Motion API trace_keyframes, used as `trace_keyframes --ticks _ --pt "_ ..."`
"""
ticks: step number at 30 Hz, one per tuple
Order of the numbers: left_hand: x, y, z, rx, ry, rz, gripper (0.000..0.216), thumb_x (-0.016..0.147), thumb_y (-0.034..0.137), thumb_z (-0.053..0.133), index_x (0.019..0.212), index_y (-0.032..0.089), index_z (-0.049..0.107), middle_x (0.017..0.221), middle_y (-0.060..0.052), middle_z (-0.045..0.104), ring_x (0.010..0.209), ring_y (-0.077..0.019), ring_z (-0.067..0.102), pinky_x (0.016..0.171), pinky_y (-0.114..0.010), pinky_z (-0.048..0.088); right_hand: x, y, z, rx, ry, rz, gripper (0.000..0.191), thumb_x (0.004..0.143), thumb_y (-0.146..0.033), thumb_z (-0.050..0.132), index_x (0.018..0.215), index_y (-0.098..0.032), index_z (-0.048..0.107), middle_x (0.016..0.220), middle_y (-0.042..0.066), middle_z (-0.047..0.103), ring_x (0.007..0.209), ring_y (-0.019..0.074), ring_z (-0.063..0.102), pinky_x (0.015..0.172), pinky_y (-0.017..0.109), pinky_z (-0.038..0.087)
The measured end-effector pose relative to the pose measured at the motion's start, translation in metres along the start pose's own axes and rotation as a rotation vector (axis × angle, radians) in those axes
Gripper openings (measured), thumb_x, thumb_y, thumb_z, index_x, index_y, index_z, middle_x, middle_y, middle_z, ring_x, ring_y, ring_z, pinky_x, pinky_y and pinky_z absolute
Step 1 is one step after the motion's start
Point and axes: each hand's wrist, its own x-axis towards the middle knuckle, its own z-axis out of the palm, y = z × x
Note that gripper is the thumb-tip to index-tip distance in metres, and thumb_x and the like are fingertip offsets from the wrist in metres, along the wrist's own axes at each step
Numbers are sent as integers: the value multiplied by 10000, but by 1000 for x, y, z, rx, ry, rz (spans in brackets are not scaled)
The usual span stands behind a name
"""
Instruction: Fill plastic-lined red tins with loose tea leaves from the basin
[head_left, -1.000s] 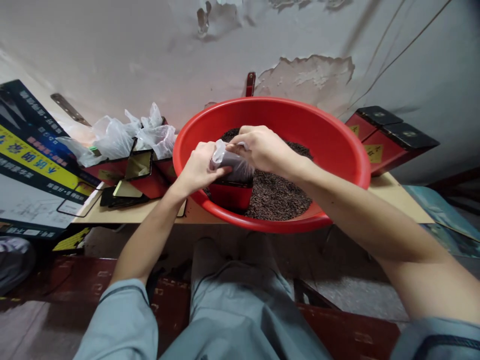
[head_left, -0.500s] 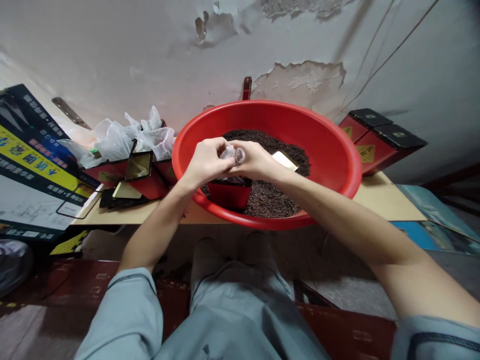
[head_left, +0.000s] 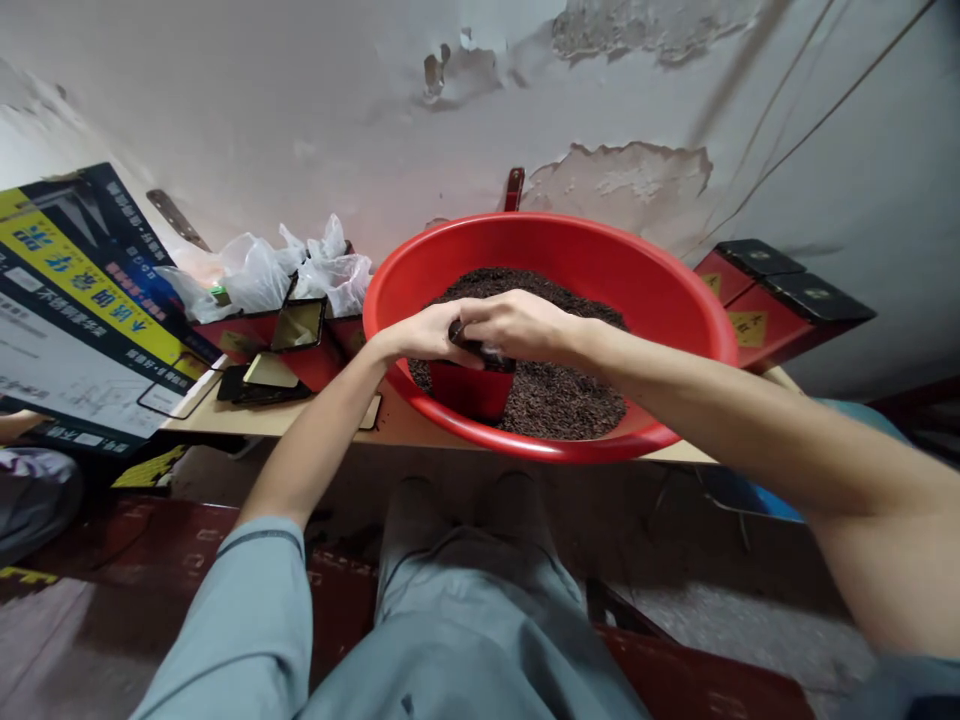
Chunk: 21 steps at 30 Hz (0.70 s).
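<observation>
A big red basin on a small table holds dark loose granules. A red box stands inside the basin at its near side. My left hand and my right hand meet right over the box's top, fingers curled and pressed down on a clear plastic bag tucked into the box. Only a sliver of the bag shows between the fingers.
Left of the basin stand red boxes with crumpled plastic bags and flat lids. Black-lidded red boxes sit at the right. A printed cardboard carton leans at far left. A peeling wall rises behind.
The bag stood above the box with both hands twisting its top; now both hands have moved down and pushed it into the box. A gold card seen in the basin is out of sight.
</observation>
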Motion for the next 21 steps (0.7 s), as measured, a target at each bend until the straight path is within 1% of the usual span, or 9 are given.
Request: trace_keyframes --ticks 2,4,7,10,13,15,17,19,21 --pt "8 1 -2 -6 -75 7 564 538 261 951 1068 196 769 982 -23 783 1037 -277 720 1006 -379 526 2 5 -5 -146 -157 -131 205 989 -155 543 891 -172 723 895 66 697 737 164 574 707 317 441" --pt "14 5 -4 4 -126 -6 559 516 233 949 1048 186 781 910 0 779 1008 -271 726 978 -358 529 4 11 -12 -177 -252 -242 183 1004 -161 553 885 -187 690 837 37 654 727 156 541 741 319 446" --pt "19 11 -9 -23 -192 -12 515 515 227 942 1003 175 786 844 16 765 958 -254 726 920 -326 541 8 17 -23 -77 -295 -339 185 1003 -135 563 871 -215 665 840 5 618 750 142 531 839 320 466" --pt "24 8 -14 -115 -232 -14 374 559 214 906 909 177 780 799 18 751 894 -222 715 860 -299 549 13 17 -32 -24 -343 -402 229 1019 -130 528 871 -233 670 910 6 628 836 149 559 968 350 467" --pt "27 1 -16 -198 -227 -23 252 594 210 880 815 166 768 769 14 737 833 -193 694 823 -289 545 16 17 -36 -17 -381 -422 281 1041 -156 481 863 -247 678 945 16 638 886 161 569 1000 382 465" --pt "25 -2 -13 -218 -164 -19 217 611 230 879 775 155 760 758 15 722 790 -172 670 774 -273 530 14 20 -37 18 -362 -379 267 1039 -189 497 867 -254 691 943 20 642 874 161 568 958 380 475" --pt "18 -1 -5 -238 -60 -7 185 660 272 863 732 147 747 722 16 698 726 -149 636 702 -254 500 5 23 -37 67 -286 -270 194 1021 -245 554 909 -262 712 964 25 658 870 160 574 921 375 477" --pt "8 2 5 -246 52 -2 200 727 324 837 710 147 746 700 9 693 694 -144 622 667 -251 482 -8 21 -37 104 -134 -99 121 990 -332 623 971 -268 724 1019 36 678 891 164 590 897 370 478" --pt "-1 7 16 -241 156 -2 215 770 361 821 739 155 771 733 -2 724 719 -157 645 698 -264 499 -22 12 -34 113 85 119 191 976 -419 638 1057 -265 718 1087 58 689 916 177 612 859 361 486"
